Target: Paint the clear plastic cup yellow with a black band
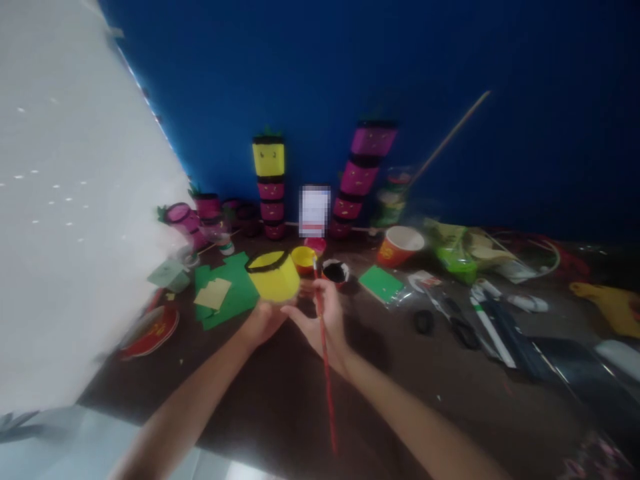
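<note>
Two bare forearms, sleeveless to the frame edge; left hand (263, 321) and right hand (323, 320) ungloved, without rings

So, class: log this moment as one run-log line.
left hand: holds yellow cup | right hand: holds red paintbrush | nearby: black paint pot, green paper

Two stacks of painted cups (270, 190) (361, 179), one red paper cup (399, 246), one paintbrush (324, 347).
</note>
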Action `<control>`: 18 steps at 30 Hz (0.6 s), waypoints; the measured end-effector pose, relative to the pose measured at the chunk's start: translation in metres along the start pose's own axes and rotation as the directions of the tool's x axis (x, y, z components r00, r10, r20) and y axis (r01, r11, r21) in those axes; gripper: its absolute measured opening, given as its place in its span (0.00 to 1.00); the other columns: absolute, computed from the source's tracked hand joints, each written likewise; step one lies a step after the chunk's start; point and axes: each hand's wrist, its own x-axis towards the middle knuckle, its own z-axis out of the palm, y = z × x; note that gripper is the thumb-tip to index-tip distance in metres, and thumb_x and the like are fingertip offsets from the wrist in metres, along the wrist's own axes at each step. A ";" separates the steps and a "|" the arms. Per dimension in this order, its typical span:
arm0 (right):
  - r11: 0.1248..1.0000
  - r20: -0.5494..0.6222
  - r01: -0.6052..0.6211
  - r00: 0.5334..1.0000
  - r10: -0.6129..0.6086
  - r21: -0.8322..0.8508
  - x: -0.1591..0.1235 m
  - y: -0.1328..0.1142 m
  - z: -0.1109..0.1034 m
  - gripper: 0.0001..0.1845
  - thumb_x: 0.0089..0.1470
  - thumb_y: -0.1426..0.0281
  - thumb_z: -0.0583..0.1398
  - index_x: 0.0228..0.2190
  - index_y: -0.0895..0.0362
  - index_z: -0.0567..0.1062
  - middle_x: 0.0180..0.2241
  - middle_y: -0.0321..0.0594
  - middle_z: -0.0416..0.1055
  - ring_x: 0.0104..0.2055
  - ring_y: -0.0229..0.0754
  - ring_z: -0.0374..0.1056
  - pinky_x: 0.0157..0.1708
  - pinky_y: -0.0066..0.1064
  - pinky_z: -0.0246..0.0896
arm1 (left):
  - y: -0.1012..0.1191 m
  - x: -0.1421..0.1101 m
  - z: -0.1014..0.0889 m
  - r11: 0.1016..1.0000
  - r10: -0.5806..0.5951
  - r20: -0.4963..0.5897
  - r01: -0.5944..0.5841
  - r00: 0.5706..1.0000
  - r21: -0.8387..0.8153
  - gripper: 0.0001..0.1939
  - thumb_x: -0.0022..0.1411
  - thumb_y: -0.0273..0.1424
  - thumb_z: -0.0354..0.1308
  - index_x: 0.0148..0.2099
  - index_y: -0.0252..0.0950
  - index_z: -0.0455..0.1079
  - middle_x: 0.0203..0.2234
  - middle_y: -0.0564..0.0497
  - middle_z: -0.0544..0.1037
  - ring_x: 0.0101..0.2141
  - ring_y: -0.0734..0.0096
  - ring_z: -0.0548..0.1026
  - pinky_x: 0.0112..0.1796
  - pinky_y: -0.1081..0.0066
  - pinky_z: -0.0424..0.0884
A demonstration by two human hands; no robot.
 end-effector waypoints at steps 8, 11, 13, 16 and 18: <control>0.985 0.013 -0.075 0.997 0.074 0.158 0.001 0.001 0.001 0.30 0.34 0.68 0.71 0.38 0.52 0.62 0.38 0.37 0.70 0.37 0.41 0.71 0.40 0.35 0.70 | 0.008 0.006 0.011 1.000 -0.008 -0.045 0.007 0.999 -0.027 0.34 0.39 0.47 0.67 0.47 0.35 0.71 0.43 0.41 0.77 0.54 0.50 0.66 0.55 0.57 0.59; 0.960 0.042 -0.133 0.991 0.127 0.246 0.002 -0.005 0.001 0.30 0.34 0.69 0.71 0.37 0.52 0.62 0.37 0.36 0.69 0.36 0.40 0.71 0.38 0.34 0.70 | 0.013 0.005 0.018 0.997 -0.053 -0.077 0.048 0.996 -0.062 0.25 0.45 0.38 0.68 0.46 0.35 0.72 0.41 0.43 0.78 0.51 0.54 0.69 0.54 0.59 0.60; 0.932 0.073 -0.183 0.983 0.169 0.312 0.002 -0.010 0.001 0.29 0.35 0.68 0.70 0.37 0.52 0.60 0.36 0.35 0.69 0.36 0.40 0.71 0.38 0.35 0.71 | 0.015 0.004 0.020 0.987 -0.122 -0.033 0.117 0.992 -0.114 0.23 0.48 0.37 0.66 0.47 0.35 0.72 0.43 0.42 0.77 0.52 0.55 0.68 0.54 0.59 0.60; 0.890 0.099 -0.237 0.972 0.215 0.390 0.003 -0.017 0.001 0.27 0.39 0.67 0.68 0.36 0.51 0.57 0.36 0.36 0.70 0.37 0.40 0.71 0.39 0.37 0.71 | 0.015 0.003 0.021 0.980 -0.138 -0.005 0.136 0.990 -0.145 0.31 0.46 0.46 0.64 0.49 0.32 0.70 0.45 0.39 0.76 0.54 0.53 0.66 0.54 0.58 0.60; 0.873 0.107 -0.252 0.968 0.229 0.418 0.003 -0.022 0.001 0.26 0.39 0.68 0.68 0.34 0.51 0.57 0.38 0.37 0.70 0.39 0.40 0.71 0.41 0.37 0.70 | 0.013 0.004 0.021 0.977 -0.132 -0.004 0.129 0.991 -0.168 0.39 0.43 0.53 0.62 0.51 0.32 0.69 0.47 0.38 0.75 0.55 0.52 0.65 0.54 0.59 0.59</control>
